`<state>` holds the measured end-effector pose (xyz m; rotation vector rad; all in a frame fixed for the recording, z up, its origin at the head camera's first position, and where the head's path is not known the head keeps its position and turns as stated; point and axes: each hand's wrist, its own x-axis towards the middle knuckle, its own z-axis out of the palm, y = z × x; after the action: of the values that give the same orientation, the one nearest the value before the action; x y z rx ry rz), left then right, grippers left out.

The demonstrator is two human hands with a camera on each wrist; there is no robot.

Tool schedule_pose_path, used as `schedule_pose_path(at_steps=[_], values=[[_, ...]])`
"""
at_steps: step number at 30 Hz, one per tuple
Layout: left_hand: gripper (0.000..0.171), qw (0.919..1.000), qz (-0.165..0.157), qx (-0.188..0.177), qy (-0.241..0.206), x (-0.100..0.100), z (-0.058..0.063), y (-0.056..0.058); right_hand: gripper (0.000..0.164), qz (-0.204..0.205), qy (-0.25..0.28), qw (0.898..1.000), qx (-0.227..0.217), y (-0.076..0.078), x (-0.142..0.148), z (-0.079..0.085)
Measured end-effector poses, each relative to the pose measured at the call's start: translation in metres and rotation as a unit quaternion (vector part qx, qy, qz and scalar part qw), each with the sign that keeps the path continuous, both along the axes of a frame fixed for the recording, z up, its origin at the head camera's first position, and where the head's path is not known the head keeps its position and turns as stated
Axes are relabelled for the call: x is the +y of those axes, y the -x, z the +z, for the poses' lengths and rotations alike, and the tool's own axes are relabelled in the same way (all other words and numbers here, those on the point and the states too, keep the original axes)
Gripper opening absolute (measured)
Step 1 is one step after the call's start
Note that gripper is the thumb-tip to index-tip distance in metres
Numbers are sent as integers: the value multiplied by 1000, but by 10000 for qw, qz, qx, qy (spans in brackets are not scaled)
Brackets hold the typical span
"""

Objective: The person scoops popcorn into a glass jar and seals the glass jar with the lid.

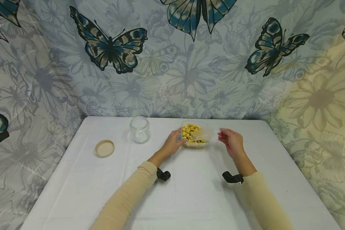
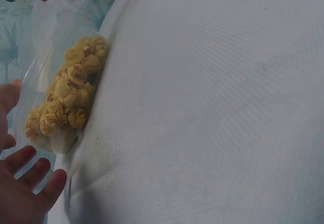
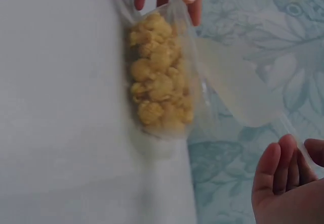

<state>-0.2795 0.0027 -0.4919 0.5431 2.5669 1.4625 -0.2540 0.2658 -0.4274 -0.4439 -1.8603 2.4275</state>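
A clear plastic container point(image 1: 195, 145) of yellow popcorn point(image 1: 189, 128) stands near the table's far edge. My left hand point(image 1: 172, 142) holds its left end, thumb at the front and fingers behind. In the left wrist view that hand's fingers point(image 2: 35, 176) are spread beside the container's wall. My right hand point(image 1: 232, 140), right of the container, pinches the thin handle of a translucent scoop point(image 3: 243, 90). The scoop's bowl slants over the container's opening, partly blurred; how deep it reaches among the popcorn I cannot tell.
Left of the container stands a lidless glass jar point(image 1: 140, 130). A round, pale-rimmed lid point(image 1: 104, 149) lies on the white-covered table point(image 1: 189, 198) farther left. Butterfly-patterned cloth point(image 1: 189, 73) hangs right behind the table's far edge.
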Motion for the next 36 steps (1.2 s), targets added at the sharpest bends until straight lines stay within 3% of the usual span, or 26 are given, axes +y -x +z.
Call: schedule_pose_path(at_steps=[2,4,6,8,10,12,13,15,18,23,27,31,36], values=[[68,10000,-67,19,19,1,-1,0,12,-303,-531,9974,382,3,-1,12],[68,9999,-109,23,22,1,-2,1,18,-526,-1227,9881,758,6,-2,22],[68,9999,-133,19,4,2,-3,1,25,-630,-1994,9720,1069,10,-3,30],[69,9999,-144,1,-17,1,-4,2,30,-609,-2825,9490,1258,14,-5,36],[69,9999,-153,-28,-64,0,-5,2,31,-545,-3549,9237,1333,18,-9,38],[69,9998,-169,-59,-105,-1,-5,2,29,-464,-4028,9047,1308,21,-12,38],[69,9997,-184,-68,-128,-1,-6,2,28,-436,-4219,8968,1262,22,-14,37],[69,9996,-218,-82,-154,-1,-6,2,26,-393,-4353,8921,1148,25,-17,34],[69,9996,-260,-51,-119,-1,-6,2,27,-343,-4177,9040,840,28,-20,27],[69,9997,-217,-33,-51,0,-4,2,30,-296,-3266,9445,193,33,-21,16],[68,9998,-160,-11,-87,0,-3,3,32,-215,-2478,9678,-397,36,-20,9],[68,9999,-103,12,-130,0,-4,3,36,12,-1937,9774,-853,38,-19,1],[74,9999,-90,-10,-136,0,-4,3,39,249,-1560,9816,-1073,37,-20,-6]])
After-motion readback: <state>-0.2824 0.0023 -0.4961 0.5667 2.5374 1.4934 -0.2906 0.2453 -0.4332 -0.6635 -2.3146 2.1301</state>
